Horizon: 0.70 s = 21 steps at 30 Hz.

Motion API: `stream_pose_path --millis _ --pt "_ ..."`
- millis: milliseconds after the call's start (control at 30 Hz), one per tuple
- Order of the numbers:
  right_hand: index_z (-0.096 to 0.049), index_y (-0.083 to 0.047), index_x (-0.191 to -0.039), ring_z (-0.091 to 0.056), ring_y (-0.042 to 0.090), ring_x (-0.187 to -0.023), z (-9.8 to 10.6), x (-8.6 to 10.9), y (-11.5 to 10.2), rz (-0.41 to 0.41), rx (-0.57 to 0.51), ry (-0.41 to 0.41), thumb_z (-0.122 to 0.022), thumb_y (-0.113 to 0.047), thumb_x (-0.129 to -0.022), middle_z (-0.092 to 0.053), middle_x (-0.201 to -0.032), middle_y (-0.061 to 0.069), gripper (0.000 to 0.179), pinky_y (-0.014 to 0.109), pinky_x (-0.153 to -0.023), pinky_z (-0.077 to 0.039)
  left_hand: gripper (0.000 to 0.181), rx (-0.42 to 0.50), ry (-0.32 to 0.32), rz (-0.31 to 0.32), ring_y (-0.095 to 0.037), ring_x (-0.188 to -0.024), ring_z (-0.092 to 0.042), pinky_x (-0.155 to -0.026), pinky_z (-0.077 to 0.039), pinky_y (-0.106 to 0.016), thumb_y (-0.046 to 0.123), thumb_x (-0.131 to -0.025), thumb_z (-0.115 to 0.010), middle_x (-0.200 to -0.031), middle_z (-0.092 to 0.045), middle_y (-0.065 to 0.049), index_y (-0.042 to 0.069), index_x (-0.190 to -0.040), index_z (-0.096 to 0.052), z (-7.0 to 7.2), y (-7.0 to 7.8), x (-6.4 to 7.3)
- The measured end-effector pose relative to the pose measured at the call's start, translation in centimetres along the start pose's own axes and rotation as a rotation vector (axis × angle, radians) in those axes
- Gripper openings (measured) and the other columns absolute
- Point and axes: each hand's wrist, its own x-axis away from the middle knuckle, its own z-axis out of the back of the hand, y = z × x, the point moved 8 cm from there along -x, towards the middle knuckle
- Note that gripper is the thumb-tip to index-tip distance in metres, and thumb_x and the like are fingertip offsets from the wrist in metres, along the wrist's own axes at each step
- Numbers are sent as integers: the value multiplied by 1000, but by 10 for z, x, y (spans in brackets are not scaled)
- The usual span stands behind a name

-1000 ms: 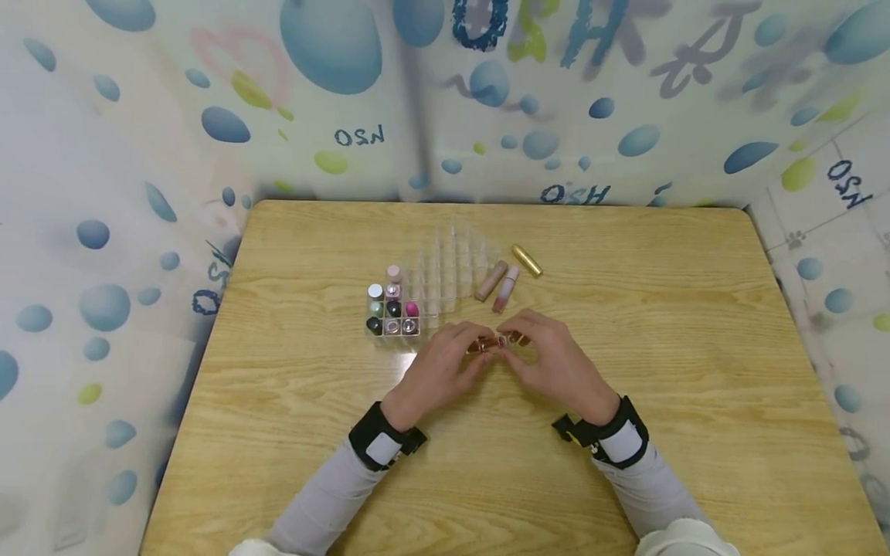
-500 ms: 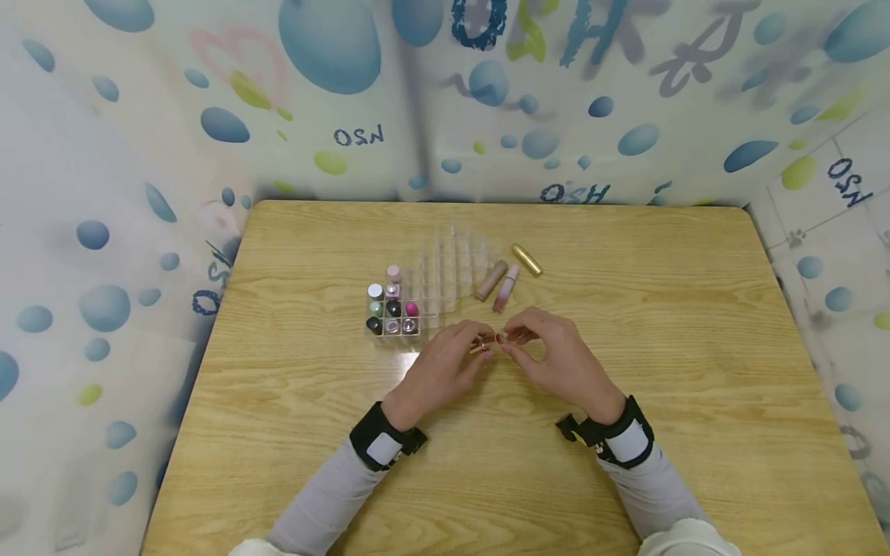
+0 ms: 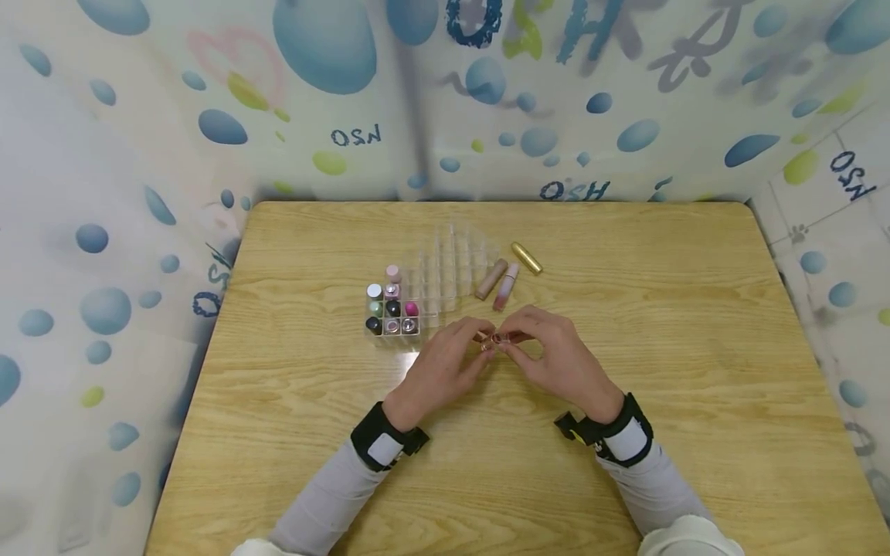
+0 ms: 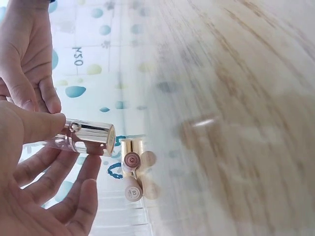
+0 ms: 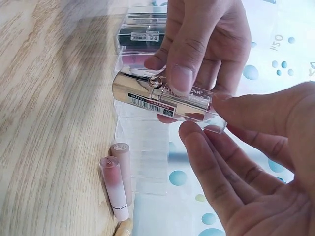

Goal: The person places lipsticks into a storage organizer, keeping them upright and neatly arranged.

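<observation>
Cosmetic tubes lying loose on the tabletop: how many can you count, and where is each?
3, in the head view: a taupe tube beside the clear organizer, then rightward a pink tube, then a gold tube. No others show.

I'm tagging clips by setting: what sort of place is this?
Probably a small indoor tabletop workspace: a wooden table, blue-spotted walls close behind it, and a clear organizer partly filled with likely cosmetics.

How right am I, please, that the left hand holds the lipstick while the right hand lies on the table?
The right hand isn't on the table: the right wrist view shows it holding the lipstick, like the left hand.
</observation>
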Motion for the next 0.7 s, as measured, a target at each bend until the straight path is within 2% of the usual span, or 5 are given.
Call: stream_pose_path --millis 333,500,700 --pt "-79 -4 -104 -71 13 -94 -7 2 2 -12 33 -15 -78 -3 -89 -71 -107 2 16 30 -80 -62 27 50 33 -25 -15 -101 -70 -88 -58 -27 18 -98 -70 -114 -70 -2 10 -122 -62 4 1 -1" --pt "-78 -2 -106 -71 14 -96 -9 1 1 10 37 -6 -76 -3 -90 -70 -110 4 16 29 -81 -62 28 88 57 -54 -15 -102 -70 -90 -58 -26 16 -97 -71 -115 -70 -4 8 -123 -63 7 2 -2" --pt "-79 -4 -105 -68 12 -97 -10 -2 -1 33 71 4 -71 -4 -94 -69 -110 3 13 30 -79 -60 26 117 53 -47 -15 -102 -69 -90 -58 -25 19 -100 -67 -116 -70 -5 7 -123 -63 9 -1 -1"
